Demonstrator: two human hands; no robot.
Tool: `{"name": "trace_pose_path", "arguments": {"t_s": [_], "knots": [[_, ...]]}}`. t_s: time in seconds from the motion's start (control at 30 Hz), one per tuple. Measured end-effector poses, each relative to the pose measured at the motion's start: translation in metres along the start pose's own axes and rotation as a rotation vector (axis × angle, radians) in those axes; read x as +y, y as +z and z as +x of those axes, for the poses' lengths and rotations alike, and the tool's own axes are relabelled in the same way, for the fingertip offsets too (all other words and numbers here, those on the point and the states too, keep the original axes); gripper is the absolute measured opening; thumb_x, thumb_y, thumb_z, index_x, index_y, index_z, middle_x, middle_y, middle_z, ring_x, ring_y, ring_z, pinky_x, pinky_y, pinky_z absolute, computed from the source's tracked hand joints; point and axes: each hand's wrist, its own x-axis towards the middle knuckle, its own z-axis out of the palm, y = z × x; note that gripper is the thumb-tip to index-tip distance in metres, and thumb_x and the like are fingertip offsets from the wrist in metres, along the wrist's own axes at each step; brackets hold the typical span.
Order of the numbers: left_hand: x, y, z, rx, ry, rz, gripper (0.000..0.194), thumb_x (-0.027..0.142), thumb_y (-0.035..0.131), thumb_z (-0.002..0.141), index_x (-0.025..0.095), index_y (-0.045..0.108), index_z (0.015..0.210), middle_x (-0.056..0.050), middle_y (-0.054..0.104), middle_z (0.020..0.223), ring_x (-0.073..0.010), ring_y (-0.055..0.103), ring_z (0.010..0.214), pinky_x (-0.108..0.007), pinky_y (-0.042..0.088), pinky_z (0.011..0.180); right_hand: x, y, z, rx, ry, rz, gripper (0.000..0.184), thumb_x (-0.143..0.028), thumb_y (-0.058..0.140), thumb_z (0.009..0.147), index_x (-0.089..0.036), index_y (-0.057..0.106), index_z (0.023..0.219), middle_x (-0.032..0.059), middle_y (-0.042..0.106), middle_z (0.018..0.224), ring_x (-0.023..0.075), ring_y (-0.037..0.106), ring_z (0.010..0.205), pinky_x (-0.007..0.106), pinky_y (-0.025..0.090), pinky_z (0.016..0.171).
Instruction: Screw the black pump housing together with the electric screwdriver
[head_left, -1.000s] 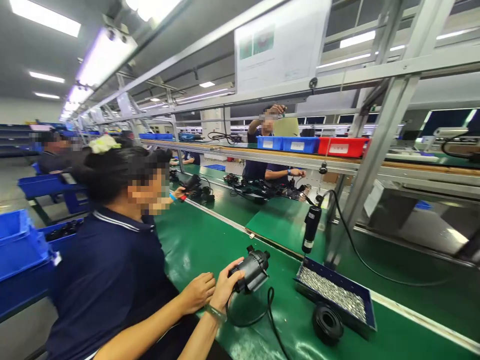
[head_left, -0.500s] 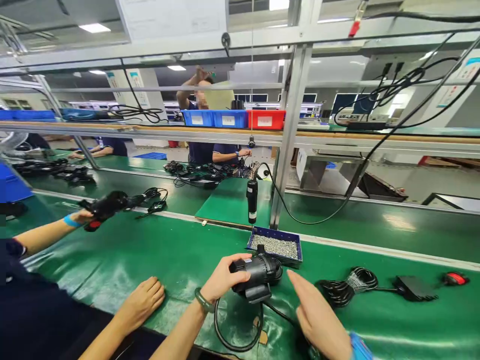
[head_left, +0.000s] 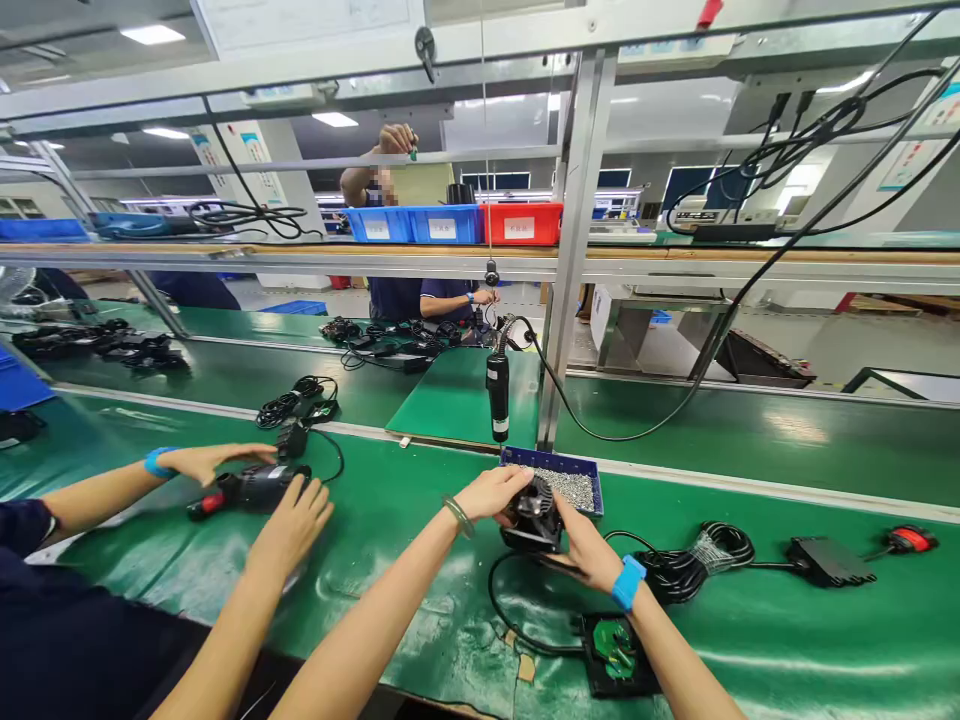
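Note:
Between my two hands is a black pump (head_left: 534, 515), held just in front of the screw tray, its ribbed end facing me. My left hand (head_left: 495, 492), with a bangle at the wrist, grips it from the left and top. My right hand (head_left: 589, 545), wearing a blue wristband, is wrapped round its right side and underside. A black cable (head_left: 510, 620) loops from the pump side down to an open black box with a green circuit board (head_left: 615, 648), lying beneath my right forearm. Part of the pump is hidden by my fingers.
A blue tray of small screws (head_left: 574, 487) stands behind the pump, under a hanging electric screwdriver (head_left: 498, 395). Coiled cable (head_left: 701, 560) and a flat black box (head_left: 829, 562) lie right. At left, a co-worker's hands (head_left: 292, 520) handle another pump (head_left: 259, 488).
My right hand has come onto the pump, which has turned end-on and moved slightly right. The circuit-board box now shows. The co-worker's pump has been lowered to the table.

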Motion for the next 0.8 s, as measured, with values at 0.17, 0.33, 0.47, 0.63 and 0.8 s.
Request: {"name": "trace_pose_path", "arguments": {"t_s": [0.17,0.33,0.47,0.63,0.8], "knots": [[-0.018,0.015,0.011,0.044,0.194,0.007,0.074,0.080,0.048,0.077,0.017,0.071,0.107,-0.010,0.072,0.108,-0.0270,0.067,0.101,-0.039,0.052,0.095,0.023,-0.010,-0.018,0.005,0.165,0.038,0.092,-0.060,0.074,0.073,-0.014,0.041,0.146,0.0201,0.049,0.144,0.0372,0.042,0.138,0.060,0.030,0.121],[-0.043,0.053,0.014,0.106,0.360,-0.412,0.070,0.072,0.045,0.087,0.015,0.066,0.123,-0.012,0.066,0.130,-0.0254,0.057,0.124,-0.037,0.039,0.114,0.005,-0.010,-0.028,-0.070,0.198,0.200,0.087,-0.049,0.073,0.075,-0.016,0.039,0.148,0.0171,0.051,0.145,0.0341,0.050,0.133,0.055,0.041,0.116],[-0.065,0.068,0.013,0.202,0.370,-0.632,0.068,0.070,0.040,0.089,0.014,0.068,0.118,-0.011,0.070,0.116,-0.0235,0.062,0.107,-0.036,0.046,0.101,-0.011,-0.003,-0.029,-0.066,0.147,0.265,0.085,-0.036,0.071,0.074,-0.014,0.038,0.149,0.0170,0.046,0.149,0.0326,0.047,0.136,0.052,0.037,0.119],[-0.070,0.075,0.022,0.259,0.526,-0.566,0.077,0.080,0.046,0.078,0.012,0.073,0.104,-0.010,0.072,0.096,-0.0230,0.063,0.089,-0.033,0.050,0.086,-0.004,0.011,-0.033,-0.013,0.110,0.168,0.088,-0.033,0.068,0.078,-0.012,0.028,0.154,0.0170,0.031,0.159,0.0297,0.028,0.149,0.052,0.022,0.126],[-0.046,0.064,0.007,0.285,0.454,-0.572,0.086,0.088,0.049,0.068,0.011,0.074,0.100,-0.012,0.073,0.092,-0.0244,0.065,0.084,-0.035,0.054,0.081,-0.002,-0.005,-0.038,-0.144,0.188,0.201,0.104,-0.024,0.071,0.069,-0.012,0.018,0.158,0.0162,0.024,0.161,0.0288,0.024,0.151,0.049,0.021,0.126]]}}
